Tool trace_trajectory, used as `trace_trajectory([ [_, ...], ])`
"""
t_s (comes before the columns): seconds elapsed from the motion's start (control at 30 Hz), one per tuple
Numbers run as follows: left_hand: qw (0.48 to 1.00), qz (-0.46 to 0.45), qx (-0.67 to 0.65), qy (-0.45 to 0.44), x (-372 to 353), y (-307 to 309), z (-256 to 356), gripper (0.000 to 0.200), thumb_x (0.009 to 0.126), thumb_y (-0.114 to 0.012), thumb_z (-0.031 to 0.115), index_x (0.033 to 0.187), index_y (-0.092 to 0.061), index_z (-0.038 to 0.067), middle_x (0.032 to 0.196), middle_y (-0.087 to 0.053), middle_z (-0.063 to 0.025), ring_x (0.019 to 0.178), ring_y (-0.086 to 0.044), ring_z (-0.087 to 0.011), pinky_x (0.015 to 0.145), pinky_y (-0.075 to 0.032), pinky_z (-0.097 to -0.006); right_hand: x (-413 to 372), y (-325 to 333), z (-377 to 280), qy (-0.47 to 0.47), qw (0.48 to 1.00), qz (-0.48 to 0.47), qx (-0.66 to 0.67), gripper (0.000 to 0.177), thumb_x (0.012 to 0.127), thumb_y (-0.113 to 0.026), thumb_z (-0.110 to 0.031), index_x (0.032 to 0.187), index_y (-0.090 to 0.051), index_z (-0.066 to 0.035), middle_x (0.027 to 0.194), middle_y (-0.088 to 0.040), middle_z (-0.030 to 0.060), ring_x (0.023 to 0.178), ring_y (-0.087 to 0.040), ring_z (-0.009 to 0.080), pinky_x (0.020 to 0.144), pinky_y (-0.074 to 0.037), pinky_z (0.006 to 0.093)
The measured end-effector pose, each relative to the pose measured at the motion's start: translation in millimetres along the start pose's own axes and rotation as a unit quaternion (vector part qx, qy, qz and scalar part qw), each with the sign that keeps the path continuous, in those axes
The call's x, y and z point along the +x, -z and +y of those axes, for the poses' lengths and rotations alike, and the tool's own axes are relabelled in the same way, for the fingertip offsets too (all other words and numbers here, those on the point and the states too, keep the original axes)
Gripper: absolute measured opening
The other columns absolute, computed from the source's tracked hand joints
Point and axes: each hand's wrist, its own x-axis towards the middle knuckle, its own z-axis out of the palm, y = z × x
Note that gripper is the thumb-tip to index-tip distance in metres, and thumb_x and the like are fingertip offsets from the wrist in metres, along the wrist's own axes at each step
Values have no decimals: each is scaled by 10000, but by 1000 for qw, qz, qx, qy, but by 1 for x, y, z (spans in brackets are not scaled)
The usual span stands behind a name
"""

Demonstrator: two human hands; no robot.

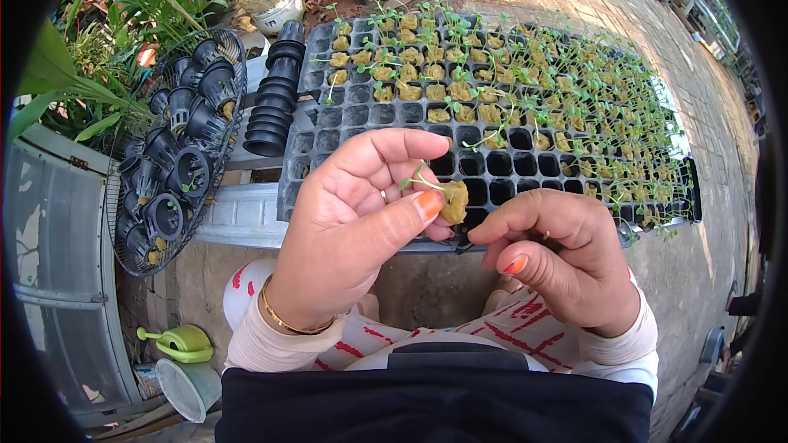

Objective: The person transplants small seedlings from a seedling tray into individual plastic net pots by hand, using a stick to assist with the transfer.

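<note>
My left hand (361, 205) holds a seedling plug (455, 202), a small yellowish-brown block with a green sprout (420, 177) leaning to the left. The thumb and fingers grip the plug at its left side. My right hand (558, 258) is just right of the plug and apart from it, its fingers curled with a gap between thumb and forefinger; nothing shows between them. Behind both hands lies a black seedling tray (331, 116), with sprouted plugs in many cells and bare cells toward its near left part.
Left of the tray stands a stack of black net pots (271, 107). Further left, a wire basket (238, 61) holds several net pots, some with seedlings. A green watering can (182, 343) and a pale bucket (185, 390) are on the ground at lower left.
</note>
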Motion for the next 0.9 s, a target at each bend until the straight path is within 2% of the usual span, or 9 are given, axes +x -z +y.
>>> trace_trajectory([
  [0.17,1000,4,-11,3,-1,-1,1,382,822,-569,13,1188,-471,-42,940,-569,-54,818,-603,-144,682,-528,-288,2,-2,7,9,999,14,33,190,841,-651,-160,912,-621,13,764,-608,69,664,-556,130,605,-432,243],
  [0.33,1000,-2,-29,4,-2,1,1,381,825,-575,18,1186,-468,-41,950,-573,-59,820,-606,-150,687,-529,-291,5,-1,15,138,988,66,-11,115,823,-638,-68,906,-620,10,766,-573,55,608,-469,83,545,-381,215],
  [0.37,999,-4,-38,12,-2,0,1,383,825,-579,21,1186,-466,-40,952,-574,-60,822,-607,-152,692,-529,-294,0,3,7,73,996,47,-24,254,786,-676,-99,979,-586,38,903,-554,86,695,-476,75,616,-383,204],
  [0.5,996,-24,-83,28,-5,-4,-1,393,827,-591,21,1193,-460,-36,961,-574,-63,858,-602,-147,752,-518,-293,5,-7,9,64,994,85,-33,457,693,-772,-85,1072,-553,44,956,-523,72,622,-438,40,544,-331,160],
  [0.6,998,-29,-50,19,-6,-4,-5,392,833,-594,26,1195,-458,-35,969,-575,-68,896,-589,-138,798,-497,-272,9,-16,19,120,985,115,-38,349,697,-753,-57,1010,-613,10,879,-558,36,533,-391,28,460,-296,161],
  [0.77,998,-40,-51,23,-7,1,-1,395,841,-597,41,1200,-455,-38,958,-585,-80,887,-591,-142,789,-491,-255,11,-18,16,144,985,85,-50,317,711,-720,-6,1006,-606,16,881,-559,36,549,-401,16,469,-298,153],
  [0.83,999,-2,35,-6,-7,8,13,381,843,-598,48,1189,-467,-44,947,-593,-90,839,-603,-146,752,-500,-254,10,-22,7,36,992,108,61,306,757,-698,-31,1022,-558,31,920,-554,52,719,-520,59,630,-402,172],
  [0.87,993,41,80,-71,-5,18,17,336,831,-613,-6,1149,-505,-30,939,-576,-58,833,-548,-73,735,-470,-199,10,-22,6,36,992,106,62,306,757,-698,-31,1022,-558,31,920,-554,52,719,-520,59,630,-402,172],
  [0.9,967,103,169,-158,-2,30,19,323,823,-615,-21,1130,-517,-37,922,-569,-54,814,-541,-66,712,-454,-181,11,-22,6,37,991,108,76,309,756,-696,-21,1026,-556,28,905,-567,48,737,-531,61,648,-410,176],
])
